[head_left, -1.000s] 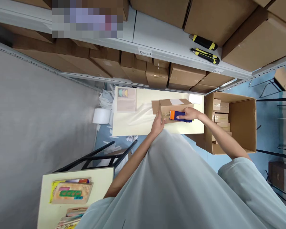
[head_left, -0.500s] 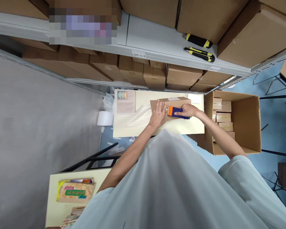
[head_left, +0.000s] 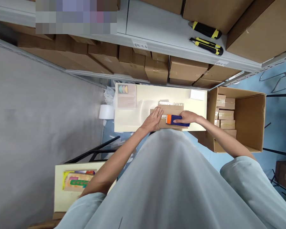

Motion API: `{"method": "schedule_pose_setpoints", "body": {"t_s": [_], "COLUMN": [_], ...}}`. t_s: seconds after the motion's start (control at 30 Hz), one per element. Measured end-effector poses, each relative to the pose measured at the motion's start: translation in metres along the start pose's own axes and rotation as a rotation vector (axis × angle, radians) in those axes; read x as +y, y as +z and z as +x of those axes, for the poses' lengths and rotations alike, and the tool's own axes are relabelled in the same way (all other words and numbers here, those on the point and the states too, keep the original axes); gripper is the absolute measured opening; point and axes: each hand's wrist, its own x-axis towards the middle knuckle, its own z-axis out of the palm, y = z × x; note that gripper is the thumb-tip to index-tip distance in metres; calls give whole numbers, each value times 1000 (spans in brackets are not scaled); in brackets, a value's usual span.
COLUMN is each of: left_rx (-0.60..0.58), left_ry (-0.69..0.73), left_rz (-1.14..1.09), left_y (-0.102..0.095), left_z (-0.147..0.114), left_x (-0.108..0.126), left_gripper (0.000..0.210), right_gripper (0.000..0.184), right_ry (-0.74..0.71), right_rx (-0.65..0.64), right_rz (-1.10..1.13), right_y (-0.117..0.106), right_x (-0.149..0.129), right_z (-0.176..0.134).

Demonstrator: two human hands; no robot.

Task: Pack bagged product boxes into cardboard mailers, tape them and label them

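1. Box point(head_left: 168, 112) of brown cardboard lies flat on the pale bench point(head_left: 143, 95), near its front edge, w/ shiny clear tape along the far side.
2. Left hand point(head_left: 152, 119): open, fingers spread flat, pressing on the box's left end; grips nothing.
3. Right hand point(head_left: 187, 117): closed round the blue handle of a tape dispenser point(head_left: 175, 120), whose orange end points left and sits on the box top, just beside the left hand's fingers.
4. Bench also carries a clear-wrapped card pack point(head_left: 126, 95) at the far-left corner and a small white pad point(head_left: 197, 94) at the far-right corner, both well apart from the box.
5. Right of the bench: big open carton point(head_left: 250, 122) on the blue floor, w/ small boxes stacked inside along its left wall.
6. Above: shelf point(head_left: 157, 30) w/ two black-and-yellow knives point(head_left: 206, 38) lying side by side; more brown cartons below it.
7. Lower left: second bench point(head_left: 62, 197) w/ coloured booklets.
8. White roll point(head_left: 106, 111) sits on the floor left of the bench.
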Motion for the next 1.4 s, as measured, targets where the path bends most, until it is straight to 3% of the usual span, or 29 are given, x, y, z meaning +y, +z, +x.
{"method": "schedule_pose_setpoints", "body": {"t_s": [0.27,0.4,0.63,0.83,1.13,1.4], "left_rx": [-73,-70,-86,-101,-118,-134], "left_ry": [-31,-47,-53,-38,-83,-158], "left_rz": [80,84,100,130,127,151], "left_y": [0,-1,3,5,5,4], "left_z": [5,5,8,10,13,16], "left_x": [1,2,-2,-4,-3,6], "left_gripper": [121,124,129,133,132,126], "right_gripper": [77,82,78,74,76,72], "right_ry": [8,93,186,149,100,218], "right_rx": [-63,-153,-190,-208,-200,-43], "right_rz": [71,171,363,481,316,-65], "right_y": [-6,-16,-31,-30,-42,-23], "right_x": [18,52,118,136,165,158], "right_z": [-11,-42,-103,-104,-105,-73]}}
